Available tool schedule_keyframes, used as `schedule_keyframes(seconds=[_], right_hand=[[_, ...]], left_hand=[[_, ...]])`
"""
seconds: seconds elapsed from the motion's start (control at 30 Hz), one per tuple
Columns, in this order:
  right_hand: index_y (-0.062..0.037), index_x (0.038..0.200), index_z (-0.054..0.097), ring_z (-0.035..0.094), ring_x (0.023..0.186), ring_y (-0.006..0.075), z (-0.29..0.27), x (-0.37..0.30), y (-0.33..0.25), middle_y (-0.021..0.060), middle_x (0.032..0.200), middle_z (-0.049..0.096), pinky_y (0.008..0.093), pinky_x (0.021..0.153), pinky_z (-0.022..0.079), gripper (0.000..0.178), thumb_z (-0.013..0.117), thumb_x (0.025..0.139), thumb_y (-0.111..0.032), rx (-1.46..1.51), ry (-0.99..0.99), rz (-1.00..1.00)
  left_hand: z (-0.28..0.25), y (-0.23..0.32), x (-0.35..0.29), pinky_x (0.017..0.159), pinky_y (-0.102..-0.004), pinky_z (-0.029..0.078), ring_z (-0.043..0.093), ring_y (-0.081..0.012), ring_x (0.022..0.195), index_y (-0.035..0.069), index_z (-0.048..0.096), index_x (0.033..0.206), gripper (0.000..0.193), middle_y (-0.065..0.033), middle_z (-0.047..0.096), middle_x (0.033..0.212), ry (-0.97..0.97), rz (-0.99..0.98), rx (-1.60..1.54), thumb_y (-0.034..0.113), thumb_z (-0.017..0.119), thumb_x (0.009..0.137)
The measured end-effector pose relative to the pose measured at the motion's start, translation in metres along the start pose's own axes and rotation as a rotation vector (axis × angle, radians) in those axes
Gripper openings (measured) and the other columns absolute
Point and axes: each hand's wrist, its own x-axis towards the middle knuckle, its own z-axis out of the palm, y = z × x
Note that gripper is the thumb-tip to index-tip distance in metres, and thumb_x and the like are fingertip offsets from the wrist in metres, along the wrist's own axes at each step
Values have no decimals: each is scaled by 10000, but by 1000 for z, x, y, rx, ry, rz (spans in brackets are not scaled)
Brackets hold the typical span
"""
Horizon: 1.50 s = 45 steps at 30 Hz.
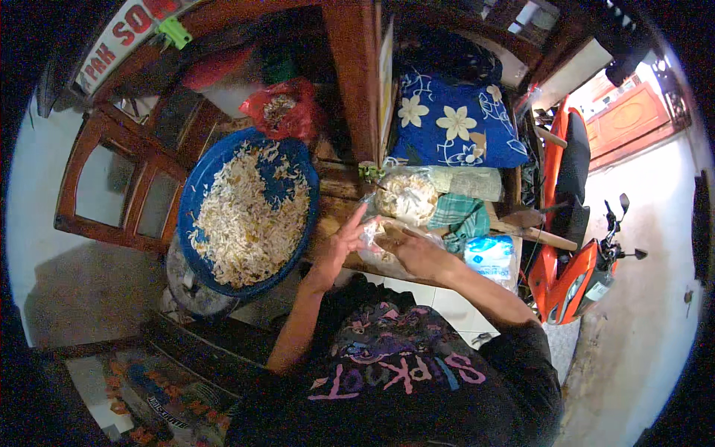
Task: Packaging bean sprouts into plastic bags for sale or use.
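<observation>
My left hand (340, 249) rests against the left side of a clear plastic bag (381, 255) with pale contents, its fingers stretched and apart. Over the same bag lies my right hand (418, 252), fingers pressed together and gripping it from the right; the fingertips are partly blurred. Just beyond both hands sits a rounded clear bag (406, 200) filled with whitish shredded pieces. To the left, a large blue basin (188, 242) holds a broad heap of similar whitish, thin pieces (249, 216) with some yellowish bits.
A green checked cloth (465, 216) and a blue-and-white plastic package (489, 257) lie right of the bags. Behind are a blue flowered cushion (454, 119) and a wooden post (357, 82). A red plastic bag (287, 112) stands behind the basin. An orange motorbike (562, 276) is farther right.
</observation>
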Motion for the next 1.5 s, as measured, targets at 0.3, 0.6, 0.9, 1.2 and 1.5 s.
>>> schedule_keyframes(seconds=[0.3,0.6,0.9,1.2,1.5], right_hand=[[-59,1072,640,616,1008,314,-98,45,-35,132,1136,629,421,803,522,330,570,751,-85,-98,-618,-34],[-149,1384,382,491,1167,388,-42,313,-185,258,1301,449,423,965,424,701,689,764,-263,-105,-497,-312],[-203,1452,244,361,1281,413,255,432,-84,292,1421,233,552,1045,287,991,787,658,-443,-252,-576,-436],[-132,1322,475,514,1074,363,235,412,-158,222,1175,549,495,935,424,709,719,738,-452,98,-519,-302],[-142,1325,478,379,1295,334,231,471,-92,204,1325,468,461,1069,309,789,741,687,-525,49,-501,-48]], left_hand=[[-38,-3,-9,1059,-427,310,509,-287,1177,55,167,1474,825,-138,281,1490,-116,53,-231,653,254,911],[-31,-48,-14,977,-356,379,472,-194,1197,46,451,1316,445,-81,461,1295,-310,33,-138,334,401,981],[7,-180,25,1036,-387,338,416,-252,1257,37,432,1331,408,-131,438,1345,46,670,259,248,369,987],[-20,-162,-6,1098,-424,261,312,-316,1330,50,388,1364,426,-180,362,1419,-324,217,529,214,353,972],[-11,-136,11,1078,-437,286,360,-323,1291,44,427,1329,420,-180,377,1410,-148,383,590,232,397,954]])
